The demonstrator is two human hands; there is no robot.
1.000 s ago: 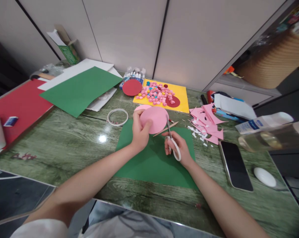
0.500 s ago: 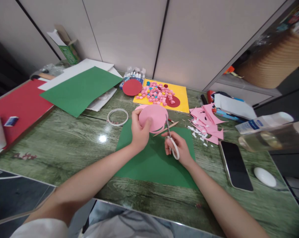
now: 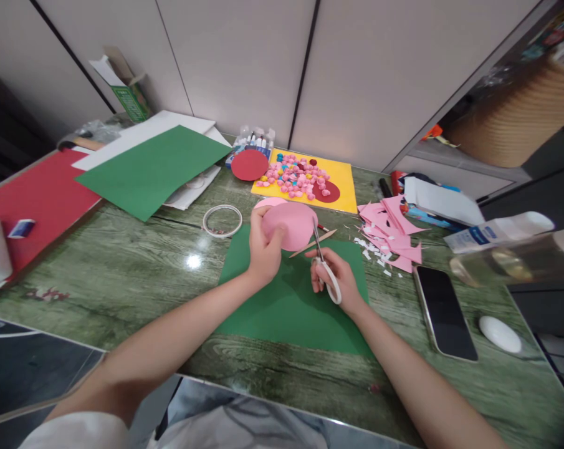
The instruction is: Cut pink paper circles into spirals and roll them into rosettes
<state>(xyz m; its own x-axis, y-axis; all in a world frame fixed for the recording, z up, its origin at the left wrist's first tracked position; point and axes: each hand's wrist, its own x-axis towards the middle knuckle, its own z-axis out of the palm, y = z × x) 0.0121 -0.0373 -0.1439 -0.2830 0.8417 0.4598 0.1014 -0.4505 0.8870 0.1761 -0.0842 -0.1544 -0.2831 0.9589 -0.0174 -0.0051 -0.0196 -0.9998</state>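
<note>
My left hand (image 3: 265, 246) pinches a round pink paper disc (image 3: 293, 221) between thumb and fingers; part of another pink edge shows behind it at the upper left. My right hand (image 3: 335, 274) is closed round the white handles of a pair of scissors (image 3: 331, 280), whose blades point up at the disc's right edge. Whether the blades are cutting into the paper I cannot tell. Both hands are above a green sheet (image 3: 282, 318) lying on the table. A thin wooden stick (image 3: 326, 236) lies just beyond the scissors.
Pink paper scraps (image 3: 389, 227) and white bits lie to the right, near a phone (image 3: 445, 312) and a white mouse (image 3: 500, 333). Behind are a yellow sheet (image 3: 344, 181) with small pink balls and a red disc (image 3: 249, 164). A tape roll (image 3: 222, 221) lies left.
The pink disc tilted up and shifted slightly left, showing a split edge at its bottom, then came back down. The scissors handles moved a little together, then apart again.
</note>
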